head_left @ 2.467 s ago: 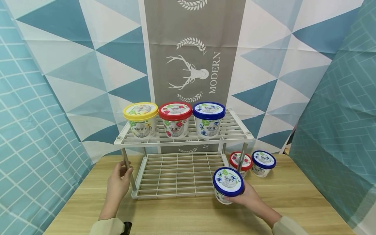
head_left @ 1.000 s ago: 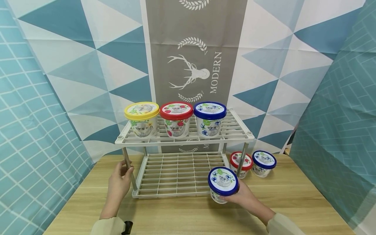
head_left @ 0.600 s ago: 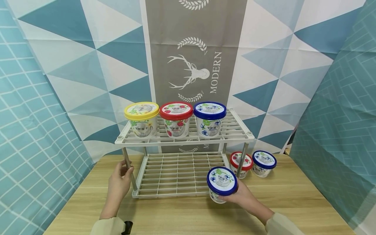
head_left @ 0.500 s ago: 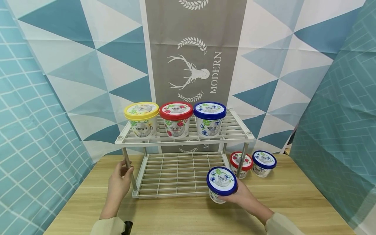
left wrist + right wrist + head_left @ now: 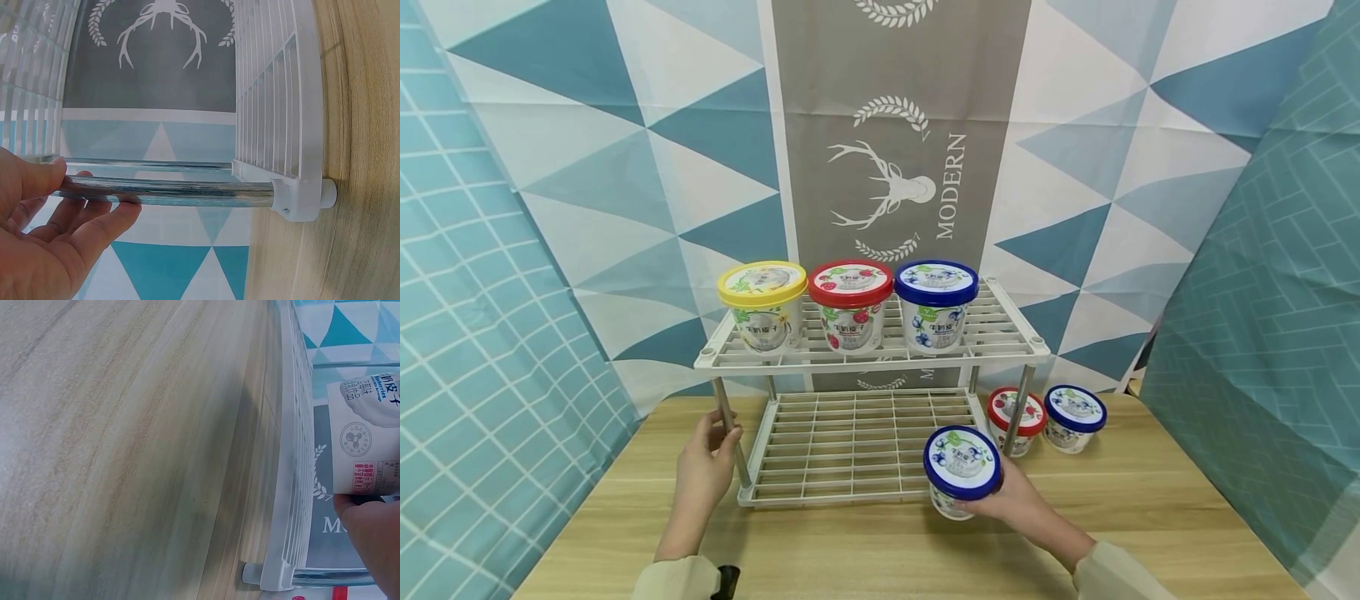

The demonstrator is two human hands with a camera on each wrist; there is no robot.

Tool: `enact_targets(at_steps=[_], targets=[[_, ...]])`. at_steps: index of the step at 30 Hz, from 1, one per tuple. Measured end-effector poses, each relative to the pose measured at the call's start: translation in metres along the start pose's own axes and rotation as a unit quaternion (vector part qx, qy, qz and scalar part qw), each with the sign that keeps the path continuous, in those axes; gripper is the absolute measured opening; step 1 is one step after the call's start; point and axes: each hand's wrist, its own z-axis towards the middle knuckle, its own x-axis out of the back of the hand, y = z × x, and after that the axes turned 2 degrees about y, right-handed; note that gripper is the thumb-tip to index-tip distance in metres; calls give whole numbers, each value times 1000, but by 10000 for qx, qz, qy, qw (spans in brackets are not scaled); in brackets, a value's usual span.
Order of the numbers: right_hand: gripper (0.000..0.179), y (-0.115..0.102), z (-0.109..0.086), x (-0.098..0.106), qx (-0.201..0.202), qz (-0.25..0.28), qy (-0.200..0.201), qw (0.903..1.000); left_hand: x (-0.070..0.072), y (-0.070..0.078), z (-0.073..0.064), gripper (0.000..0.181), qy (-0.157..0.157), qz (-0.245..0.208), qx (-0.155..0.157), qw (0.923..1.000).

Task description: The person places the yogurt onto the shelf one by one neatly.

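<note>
Patterned cloth (image 5: 1075, 167) in blue, white and grey is hung behind a wooden desk (image 5: 850, 554). By the right hand (image 5: 1013, 500), its fingers curled round the side, a blue-lidded tub (image 5: 961, 463) is held roughly upright; it lies within the grasp, just left of the palm, and appears to be held off the desk, before the right front part of the lower tier of a white rack (image 5: 872, 364). By the left hand (image 5: 707, 460), the front left post (image 5: 206, 194) is gripped between thumb and fingertips, well apart from that tub.

Farther out, a yellow-lidded tub (image 5: 762, 283), a red-lidded tub (image 5: 850, 283) and another blue lid (image 5: 935, 282) are lined up on the upper tier. Shelving is judged to be about half done: three tubs are already set up there, one is in hand, and two, a red lid (image 5: 1006, 405) and a second blue-lidded one (image 5: 1075, 407), are left beside the rack on the desk.
</note>
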Motion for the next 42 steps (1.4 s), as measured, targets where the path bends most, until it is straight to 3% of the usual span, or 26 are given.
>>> enact_targets(at_steps=[23,34,42], targets=[[90,-9,4,-14,1,-159,-26,9999,3,-2,-1,30,-252,-32,295,9992],[94,-12,5,-19,-22,-343,261,9991,2,0,-1,29,-137,-34,167,9998],[90,-13,7,-21,-12,-263,193,9995,2,0,0,29,-127,-69,171,9997]])
